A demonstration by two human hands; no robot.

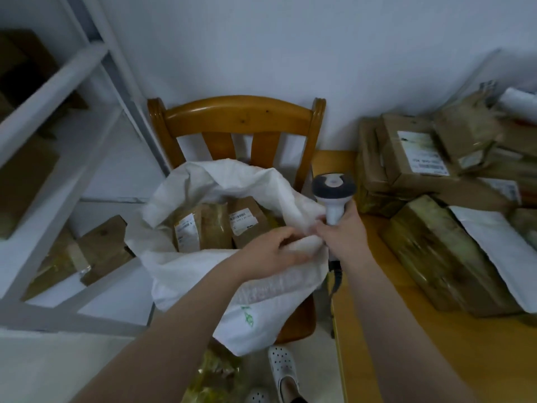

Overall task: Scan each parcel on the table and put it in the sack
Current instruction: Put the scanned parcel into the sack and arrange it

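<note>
Parcels (216, 225) sit inside the sack (203, 274) already, at least two brown ones with white labels showing through its open mouth, so you're partway. A big heap of parcels (436, 181) is on the table (406, 359) to your right, unscanned as far as I can judge, so most of the work looks left.

The sack is white woven plastic, crinkly, floppy, with green print near the bottom; it's propped on a wooden chair (238, 117).

Your left hand (273, 251) is curled, fingers pinching the sack's near rim. Your right hand (340, 231) is wrapped tight round the scanner (334, 193) handle and seems to nip the rim too. The scanner is smooth white plastic with a dark head, cable hanging below.

Table parcels: brown paper or card, boxy, tape-glossy, one flat white mailer (499, 248) on top. Frame is blurred, so labels are unreadable.
</note>
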